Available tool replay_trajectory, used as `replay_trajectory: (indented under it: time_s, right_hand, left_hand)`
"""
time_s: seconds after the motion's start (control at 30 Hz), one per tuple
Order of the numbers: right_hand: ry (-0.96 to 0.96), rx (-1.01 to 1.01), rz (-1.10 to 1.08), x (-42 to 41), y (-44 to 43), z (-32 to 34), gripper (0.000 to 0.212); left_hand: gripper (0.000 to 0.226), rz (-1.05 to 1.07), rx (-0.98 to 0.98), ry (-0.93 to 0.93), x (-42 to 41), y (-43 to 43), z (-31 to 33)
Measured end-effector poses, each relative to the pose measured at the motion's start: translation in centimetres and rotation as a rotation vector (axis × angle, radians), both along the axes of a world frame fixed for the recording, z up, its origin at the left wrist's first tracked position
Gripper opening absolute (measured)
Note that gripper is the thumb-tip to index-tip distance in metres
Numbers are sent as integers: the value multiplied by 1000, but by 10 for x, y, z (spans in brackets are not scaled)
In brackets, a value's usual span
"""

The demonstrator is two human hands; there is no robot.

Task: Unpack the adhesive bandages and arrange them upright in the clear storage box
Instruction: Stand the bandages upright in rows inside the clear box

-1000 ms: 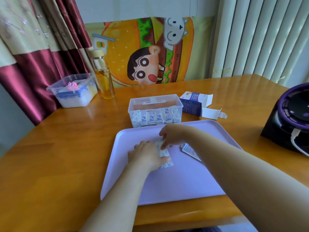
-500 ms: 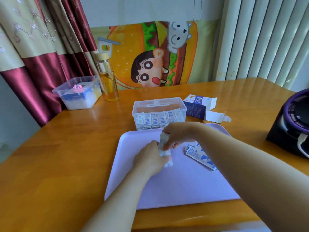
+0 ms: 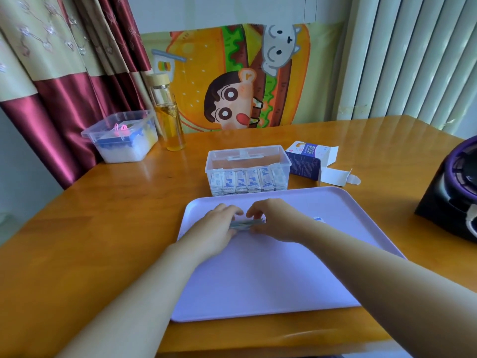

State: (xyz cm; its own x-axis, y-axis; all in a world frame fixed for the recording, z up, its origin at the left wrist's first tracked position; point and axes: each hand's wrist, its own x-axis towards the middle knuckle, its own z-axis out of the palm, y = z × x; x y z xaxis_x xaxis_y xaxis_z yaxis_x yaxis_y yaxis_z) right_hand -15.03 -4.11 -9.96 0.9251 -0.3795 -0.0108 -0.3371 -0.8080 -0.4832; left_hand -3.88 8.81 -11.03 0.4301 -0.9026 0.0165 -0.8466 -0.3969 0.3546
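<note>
Both hands now meet low on the lilac tray (image 3: 258, 280), squaring up a thin bandage stack (image 3: 245, 224) that lies edge-on between them. Half a second ago the right hand (image 3: 273, 220) was lifting 1 wrapped strip upright off the pile under the left hand (image 3: 219, 226). That strip has come back down and the pieces are gathered into 1 bundle. The left fingers (image 3: 231, 210) curl over the near end of the stack, and the right fingers (image 3: 254, 211) and thumb pinch its other end. The loose heap that lay to the right on the tray is mostly out of sight. Only 1 small wrapper (image 3: 318, 218) peeks past the right wrist, and whether more lie under the arm cannot be told.

The clear storage box (image 3: 247, 153) stands just beyond the tray's far rim on the bench (image 3: 103, 228). Its lid is off, and a row of bandages (image 3: 247, 180) stands upright against its front wall. The opened carton (image 3: 307, 158) lies beside it.

The bundling suggests the stack is being readied to go into the box as 1 batch. The space behind the standing row looks free for it.
</note>
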Motion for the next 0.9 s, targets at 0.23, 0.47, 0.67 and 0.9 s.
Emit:
replay_trajectory:
  time_s: [0.23, 0.47, 0.67, 0.9]
  right_hand:
    - [-14, 27, -61, -1, -8, -1, 34]
    - [-57, 50, -90, 3, 0, -5, 30]
    - [-78, 67, -108, -3, -8, -1, 25]
    - [-101, 75, -180, -2, -9, -2, 22]
  left_hand:
    - [52, 57, -136, 122, 1, 3, -5]
    - [43, 38, -89, -57, -9, -10, -13]
    - [37, 56, -1, -241, -11, -14, -19]
    - [27, 124, 29, -318, -13, -18, -18]
